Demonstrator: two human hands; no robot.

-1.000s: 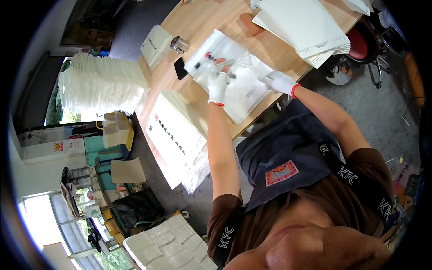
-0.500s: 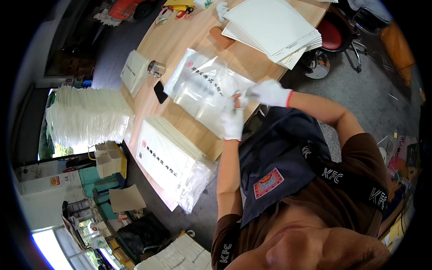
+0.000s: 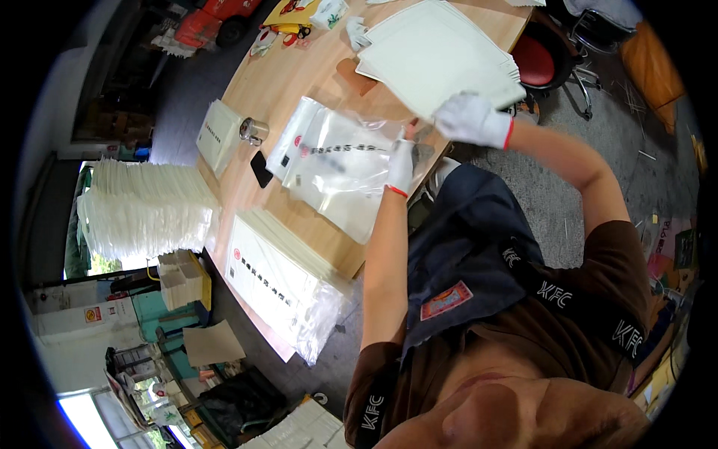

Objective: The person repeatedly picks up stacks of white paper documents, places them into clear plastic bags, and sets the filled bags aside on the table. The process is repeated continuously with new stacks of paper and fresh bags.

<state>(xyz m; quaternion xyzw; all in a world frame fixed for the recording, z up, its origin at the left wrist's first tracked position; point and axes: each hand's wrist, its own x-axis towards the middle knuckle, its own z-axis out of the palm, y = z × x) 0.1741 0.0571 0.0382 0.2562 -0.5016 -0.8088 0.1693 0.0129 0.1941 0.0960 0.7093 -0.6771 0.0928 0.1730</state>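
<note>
Your left grip [image 3: 401,166] is at the right-hand end of the clear bag [image 3: 336,183], which stretches leftward, glare masking parts; whether it pinches plastic, you cannot tell. Your right grip [image 3: 473,121], blurred, hides a corner of the white sheets [image 3: 437,52] beyond it, its closure unclear. Left of your 2 grips, the view's lower edge crops a white stack [image 3: 303,428].

Sleeves [image 3: 336,206]: middle of table [image 3: 299,78]; left hand [image 3: 400,163] at their right end.
Sheet stack [image 3: 434,56]: beyond sleeves, to the right; right hand [image 3: 470,120] at its near edge.
Block [image 3: 356,77]: just left of sheet stack.
Phone [image 3: 261,170]: left of sleeves.
Cup [image 3: 254,132]: behind phone, just right of small pile [image 3: 218,136].
Near pile [image 3: 269,273]: table's near left corner.
Tall stack [image 3: 146,213]: left of small pile.
Chair [image 3: 535,60]: right of table.
</note>
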